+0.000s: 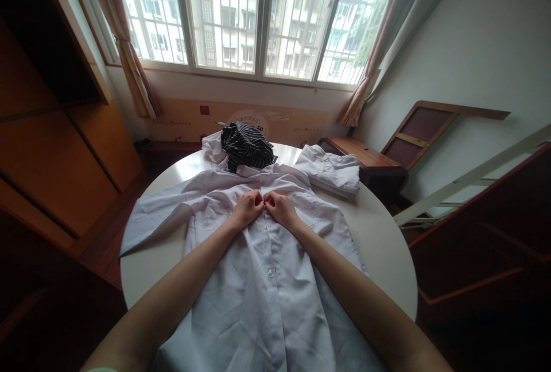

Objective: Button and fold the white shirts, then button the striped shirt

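Observation:
A white button-up shirt [241, 291] lies spread front side up, its collar toward the window and its lower part toward me. One sleeve stretches out to the left. At the upper chest, my left hand [248, 206] pinches the shirt's front placket. My right hand [279, 208] pinches the same strip just beside it, and the fingertips of both hands nearly meet. Whatever button sits between the fingers is hidden. Below the hands, buttons run down the placket.
The shirt covers much of a round white table [387, 257]. Beyond the collar lies a heap of black striped cloth [247, 145], with white cloth [214, 148] at its left. Folded white shirts [329, 168] rest at the right back. A wooden chair [413, 136] stands behind.

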### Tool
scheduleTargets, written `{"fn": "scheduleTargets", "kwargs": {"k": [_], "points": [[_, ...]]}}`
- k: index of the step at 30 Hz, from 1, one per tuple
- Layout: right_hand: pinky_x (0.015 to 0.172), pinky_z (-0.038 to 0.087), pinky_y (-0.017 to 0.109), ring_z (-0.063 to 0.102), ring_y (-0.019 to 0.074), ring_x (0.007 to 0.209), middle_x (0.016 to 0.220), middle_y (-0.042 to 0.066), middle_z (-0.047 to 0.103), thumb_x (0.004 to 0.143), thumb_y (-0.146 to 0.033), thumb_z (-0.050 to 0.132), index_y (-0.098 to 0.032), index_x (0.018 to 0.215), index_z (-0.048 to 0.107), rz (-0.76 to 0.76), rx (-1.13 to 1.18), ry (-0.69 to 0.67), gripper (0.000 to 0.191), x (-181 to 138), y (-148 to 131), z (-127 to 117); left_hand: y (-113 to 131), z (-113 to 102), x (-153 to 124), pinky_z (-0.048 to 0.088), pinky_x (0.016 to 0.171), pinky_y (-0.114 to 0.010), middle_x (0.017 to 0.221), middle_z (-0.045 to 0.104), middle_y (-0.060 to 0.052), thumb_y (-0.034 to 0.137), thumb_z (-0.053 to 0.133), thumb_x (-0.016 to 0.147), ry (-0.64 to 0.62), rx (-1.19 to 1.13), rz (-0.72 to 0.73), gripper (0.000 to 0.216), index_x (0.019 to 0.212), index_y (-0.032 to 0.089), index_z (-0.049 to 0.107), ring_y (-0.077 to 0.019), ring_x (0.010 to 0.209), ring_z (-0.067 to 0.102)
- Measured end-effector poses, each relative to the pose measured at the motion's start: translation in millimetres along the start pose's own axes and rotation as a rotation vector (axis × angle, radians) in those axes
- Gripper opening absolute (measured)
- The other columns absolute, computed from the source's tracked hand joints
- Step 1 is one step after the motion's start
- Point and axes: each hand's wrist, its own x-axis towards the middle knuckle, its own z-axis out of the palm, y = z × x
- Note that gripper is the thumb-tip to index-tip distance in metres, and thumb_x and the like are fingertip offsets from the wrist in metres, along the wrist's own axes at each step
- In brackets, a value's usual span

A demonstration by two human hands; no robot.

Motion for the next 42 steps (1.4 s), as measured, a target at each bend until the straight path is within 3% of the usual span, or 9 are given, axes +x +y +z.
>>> {"fn": "scheduleTargets", "kwargs": {"k": [42], "points": [[0.063, 0.038, 0.022, 0.058, 0.0142, 0.068, 0.074, 0.002, 0.064, 0.073, -0.019, 0.049, -0.019, 0.081, 0.059, -0.027, -0.006, 0.008, 0.013, -0.1, 1.4, 1.1, 0.7, -0.1, -0.4, 0.038, 0.06, -0.024, 0.063, 0.053, 0.0, 0.014, 0.048, 0.068, 0.002, 0.009, 0.008, 0.009, 0.061, 0.017, 0.045, -0.0122, 0.061, 0.048]]}}
